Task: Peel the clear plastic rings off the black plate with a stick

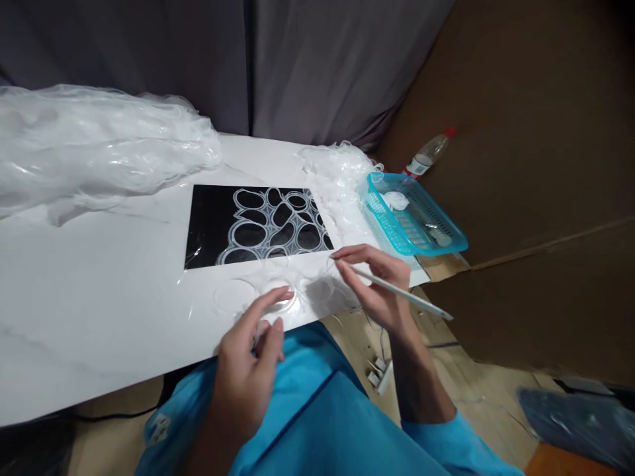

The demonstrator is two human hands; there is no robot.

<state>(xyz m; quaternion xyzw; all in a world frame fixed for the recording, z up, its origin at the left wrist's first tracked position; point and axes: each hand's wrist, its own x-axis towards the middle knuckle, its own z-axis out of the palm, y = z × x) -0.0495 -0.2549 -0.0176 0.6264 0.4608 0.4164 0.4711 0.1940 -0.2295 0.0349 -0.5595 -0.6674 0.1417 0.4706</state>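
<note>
My right hand [380, 281] grips a slim white pen-like tool [407, 294]. Its narrow tip is near the front right corner of a black board [206, 225]. A thin whitish translucent sheet with a pattern of oval rings [268, 225] lies across the board and hangs over its front side onto the table. My left hand [251, 360] is at the table's front edge, thumb and index finger apart. That index fingertip is over one of the oval rings near the edge; I cannot tell whether it touches. Nothing shows between the fingers.
The white table [99, 291] holds a large heap of clear, glossy film [109, 145] at back left. A smaller whitish pile [337, 168] lies beyond the board. To the right are a blue plastic basket [426, 248] and a red-capped bottle [426, 158]. A power strip [381, 377] lies on the floor.
</note>
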